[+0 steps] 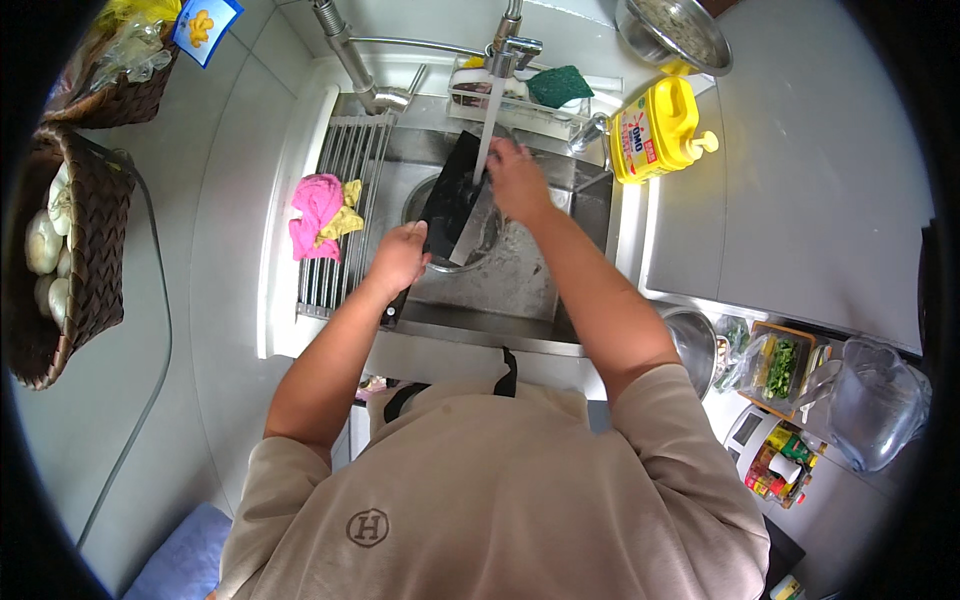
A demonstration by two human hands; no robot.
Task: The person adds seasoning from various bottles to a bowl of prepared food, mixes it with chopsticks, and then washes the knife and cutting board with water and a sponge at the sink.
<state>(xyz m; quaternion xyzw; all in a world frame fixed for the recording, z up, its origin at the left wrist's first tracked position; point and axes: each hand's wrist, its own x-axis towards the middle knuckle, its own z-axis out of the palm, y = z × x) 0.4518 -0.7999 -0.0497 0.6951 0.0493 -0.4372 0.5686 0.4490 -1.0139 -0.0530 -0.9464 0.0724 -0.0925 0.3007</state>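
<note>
My left hand (pixel 401 255) is closed around the dark handle of a black-bladed cleaver (pixel 452 196). The cleaver slants over the steel sink (pixel 510 289), with a paler strip along its cutting edge. Water from the tap (pixel 508 56) runs down in a stream (pixel 491 124) onto the blade. Just right of that stream is my right hand (pixel 517 180), its fingertips near the blade's far end. Whether they touch the blade is hard to see. A round drain opening (pixel 409 206) shows partly behind the cleaver.
A steel drying rack (pixel 311 289) with a pink cloth (pixel 319 202) spans the sink's left side. At the right rim stands a yellow OMO bottle (pixel 652 131). Behind the tap, a caddy (pixel 517 112) holds a green scouring pad (pixel 560 86). A steel bowl (pixel 679 34) sits back right.
</note>
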